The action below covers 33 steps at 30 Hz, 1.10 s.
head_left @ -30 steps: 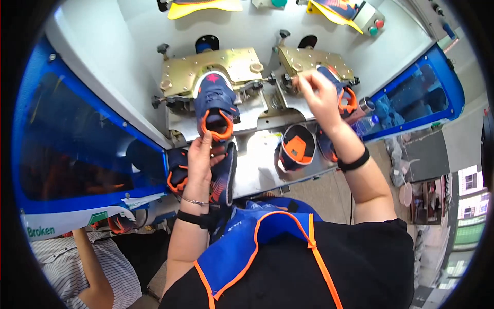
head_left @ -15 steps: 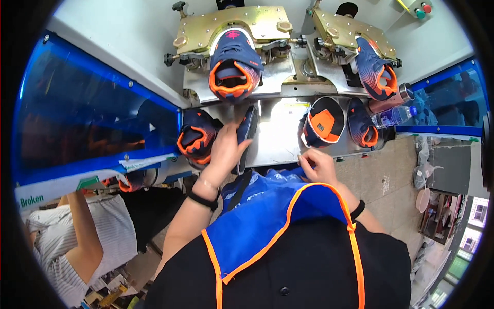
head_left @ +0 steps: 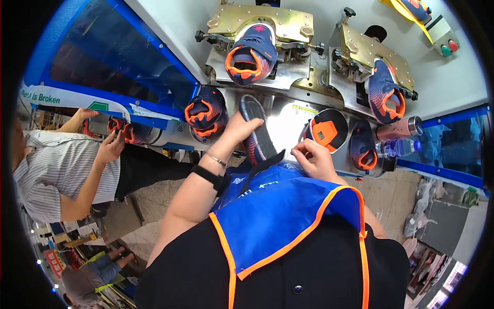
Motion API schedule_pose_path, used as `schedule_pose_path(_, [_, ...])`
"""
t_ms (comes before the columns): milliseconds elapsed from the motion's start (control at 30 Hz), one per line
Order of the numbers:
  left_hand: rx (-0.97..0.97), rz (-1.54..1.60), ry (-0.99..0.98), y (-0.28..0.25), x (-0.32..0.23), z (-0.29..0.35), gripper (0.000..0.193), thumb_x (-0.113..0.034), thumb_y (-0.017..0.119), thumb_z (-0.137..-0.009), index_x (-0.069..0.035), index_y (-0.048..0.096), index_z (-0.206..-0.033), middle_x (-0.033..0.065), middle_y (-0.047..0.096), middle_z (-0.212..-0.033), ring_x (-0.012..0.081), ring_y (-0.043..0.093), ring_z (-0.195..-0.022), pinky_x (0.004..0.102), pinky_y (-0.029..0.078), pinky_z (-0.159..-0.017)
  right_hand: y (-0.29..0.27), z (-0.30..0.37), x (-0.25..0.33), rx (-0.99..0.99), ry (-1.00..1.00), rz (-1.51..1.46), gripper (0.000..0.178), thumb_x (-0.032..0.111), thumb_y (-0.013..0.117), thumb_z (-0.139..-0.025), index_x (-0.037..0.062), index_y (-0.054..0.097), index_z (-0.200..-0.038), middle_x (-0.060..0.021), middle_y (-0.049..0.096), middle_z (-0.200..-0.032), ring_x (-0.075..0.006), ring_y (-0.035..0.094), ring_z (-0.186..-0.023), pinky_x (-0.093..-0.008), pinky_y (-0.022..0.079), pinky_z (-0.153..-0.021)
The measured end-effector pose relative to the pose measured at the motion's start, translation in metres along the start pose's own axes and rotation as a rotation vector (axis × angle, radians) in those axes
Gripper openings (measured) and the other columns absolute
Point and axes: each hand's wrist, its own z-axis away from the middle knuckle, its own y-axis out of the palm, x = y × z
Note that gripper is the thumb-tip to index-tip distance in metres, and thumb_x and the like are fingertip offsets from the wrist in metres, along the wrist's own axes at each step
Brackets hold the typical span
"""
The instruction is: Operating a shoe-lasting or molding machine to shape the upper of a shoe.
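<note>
My left hand (head_left: pixel 240 129) is closed round a dark shoe (head_left: pixel 263 140), tilted on its side so that its grey underside faces right and up. My right hand (head_left: pixel 315 157) hovers in front of a round container (head_left: pixel 342 135) with an orange piece (head_left: pixel 324 133) inside. Its thumb and forefinger are pressed together; whatever lies between them, if anything, is too small to make out. A black strap (head_left: pixel 263 168) crosses my blue apron (head_left: pixel 278 206) just below the tilted shoe. Left of my left hand, navy and orange shoes (head_left: pixel 206 110) sit close together on the metal ledge.
Two brass-coloured clamps (head_left: pixel 257 19) (head_left: pixel 366 44) each carry a navy shoe (head_left: pixel 251 62) (head_left: pixel 387 98). Another shoe (head_left: pixel 363 147), a pink flask (head_left: pixel 396 130) and a plastic bottle (head_left: pixel 397 148) stand at the right. A co-worker in a striped shirt (head_left: pixel 69 167) handles a shoe at the left.
The shoe in my left hand has turned, bringing its grey underside into sight. My right hand is still pinched near the container. The whole view has shifted, showing more of the co-worker.
</note>
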Motion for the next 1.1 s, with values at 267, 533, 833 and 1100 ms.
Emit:
schedule_pose_path(267, [0.007, 1.1, -0.484, 0.016, -0.018, 0.045, 0.047, -0.046, 0.046, -0.094, -0.003, 0.064, -0.103, 0.0129, 0.069, -0.088, 0.0275, 0.069, -0.072, 0.0373, 0.058, -0.071, -0.001, -0.031, 0.015, 0.276, -0.185, -0.266, 0.069, 0.023, 0.082, -0.08, 0.0132, 0.051, -0.14, -0.0088, 0.056, -0.126, -0.0194, 0.061, -0.101, -0.0306, 0.051, -0.081])
schedule_pose_path(533, [-0.101, 1.217, -0.492, 0.021, -0.016, 0.091, 0.065, -0.057, 0.032, -0.095, 0.0, 0.062, -0.105, 0.0162, 0.068, -0.088, 0.0278, 0.068, -0.076, 0.0416, 0.059, -0.067, 0.022, -0.038, 0.018, 0.382, -0.153, -0.396, 0.052, 0.021, 0.082, -0.079, 0.011, 0.063, -0.127, -0.0056, 0.058, -0.118, -0.0153, 0.06, -0.098, -0.0288, 0.049, -0.082])
schedule_pose_path(833, [-0.268, 1.248, -0.423, 0.033, -0.012, 0.122, 0.046, -0.046, 0.042, -0.094, -0.006, 0.065, -0.097, 0.0084, 0.069, -0.085, 0.0217, 0.066, -0.072, 0.0344, 0.055, -0.064, 0.024, -0.02, 0.018, 0.432, -0.167, -0.5, 0.041, 0.019, 0.086, -0.074, 0.0072, 0.067, -0.108, -0.0034, 0.06, -0.108, -0.0145, 0.059, -0.093, -0.0285, 0.048, -0.078])
schedule_pose_path(1100, [-0.209, 1.201, -0.362, 0.044, -0.003, 0.12, 0.048, -0.047, 0.039, -0.095, -0.006, 0.064, -0.096, 0.0084, 0.069, -0.083, 0.0196, 0.067, -0.07, 0.0336, 0.056, -0.064, 0.011, -0.009, 0.033, 0.278, -0.472, -0.399, 0.029, 0.01, 0.084, -0.072, 0.0048, 0.067, -0.094, -0.0065, 0.061, -0.095, -0.0191, 0.061, -0.086, -0.0305, 0.049, -0.073])
